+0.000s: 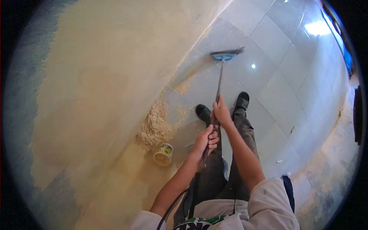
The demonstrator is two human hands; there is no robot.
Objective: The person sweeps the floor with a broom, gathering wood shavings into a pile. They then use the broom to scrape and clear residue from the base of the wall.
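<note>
Both my hands grip the handle of a broom [219,81]. My right hand [222,111] is closed round the handle higher in the view, closer to the broom head. Below it, my left hand [206,141] wraps the handle near its lower end. The blue broom head [224,57] with dark bristles is on the grey tiles beyond my feet, slightly blurred. Left of my hands lies a heap of crumbly tan debris [154,123], with finer dust trailing toward the broom. A small yellow bucket [163,155] with a label leans at the heap's near end.
My feet in dark sandals [242,102] stand on the grey tiled floor [274,92]. A broad tan-coated surface [99,88] borders the tiles on the left. A small white piece [279,161] and a leaf-like scrap [292,129] lie on the right. A dark cable [174,203] hangs by my left arm.
</note>
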